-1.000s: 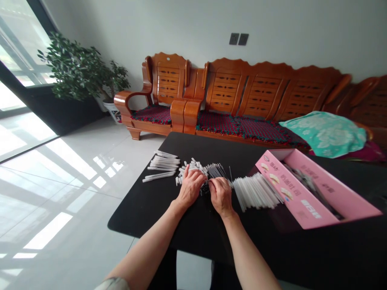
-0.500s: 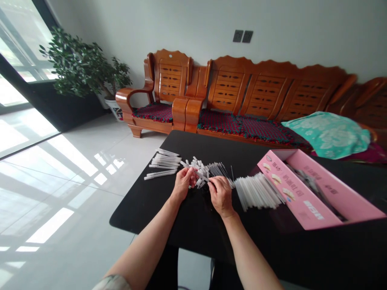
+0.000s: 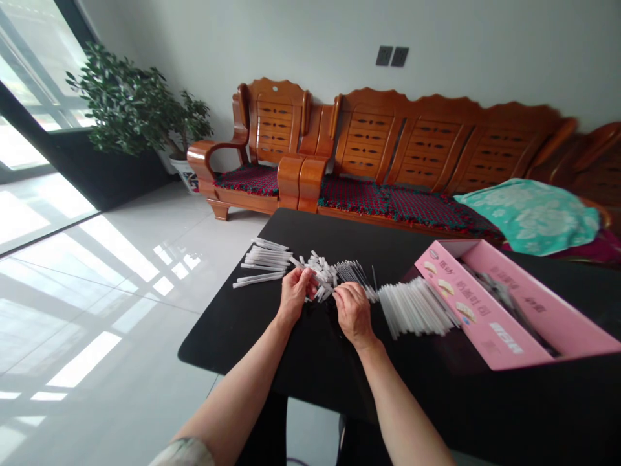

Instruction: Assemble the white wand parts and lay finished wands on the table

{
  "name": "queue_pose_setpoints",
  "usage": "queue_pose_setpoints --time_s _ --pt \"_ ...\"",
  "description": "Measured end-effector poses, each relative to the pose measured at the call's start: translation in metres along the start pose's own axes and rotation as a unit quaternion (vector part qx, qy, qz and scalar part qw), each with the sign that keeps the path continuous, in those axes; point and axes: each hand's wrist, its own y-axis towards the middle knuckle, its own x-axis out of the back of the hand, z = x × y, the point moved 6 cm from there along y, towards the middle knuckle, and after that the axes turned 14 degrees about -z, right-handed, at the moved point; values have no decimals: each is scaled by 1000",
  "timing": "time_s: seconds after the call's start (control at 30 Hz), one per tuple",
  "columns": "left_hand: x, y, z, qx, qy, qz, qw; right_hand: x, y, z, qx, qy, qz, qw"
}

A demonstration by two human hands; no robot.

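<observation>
My left hand is closed, its thumb and fingers pinching a slim whitish pen above the table. My right hand is closed at the pen's other end, fingertips pressed together. Small white pen caps lie in a loose heap just beyond both hands and partly behind the pen. Thin dark pen refills lie side by side behind my right hand. To its right is a row of translucent white pen barrels. Capped white pens lie in a stack left of the caps.
A pink open box with greyish contents stands on the black table at the right. Behind the table is a wooden sofa with a turquoise cloth. A potted plant stands at the far left.
The whole view has shifted very slightly. Both hands stay in nearly the same place, the right fingertips drawn a little closer together at the pen's end.
</observation>
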Motion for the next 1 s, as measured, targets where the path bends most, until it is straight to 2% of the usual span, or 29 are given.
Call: queue_pose_setpoints --time_s 0.27,0.57,0.73,1.0 --pt "1 1 1 -6 12 -18 1000 -3 -2 -1 -6 29 -12 999" --pt "-1 0 -1 -7 5 -6 1000 -1 -3 -7 -35 47 -37 998" --pt "-1 0 -2 -10 7 -5 1000 -4 -3 -4 -8 33 -10 999" --pt "0 1 0 -7 13 -17 1000 -2 -2 -2 -12 34 -33 999"
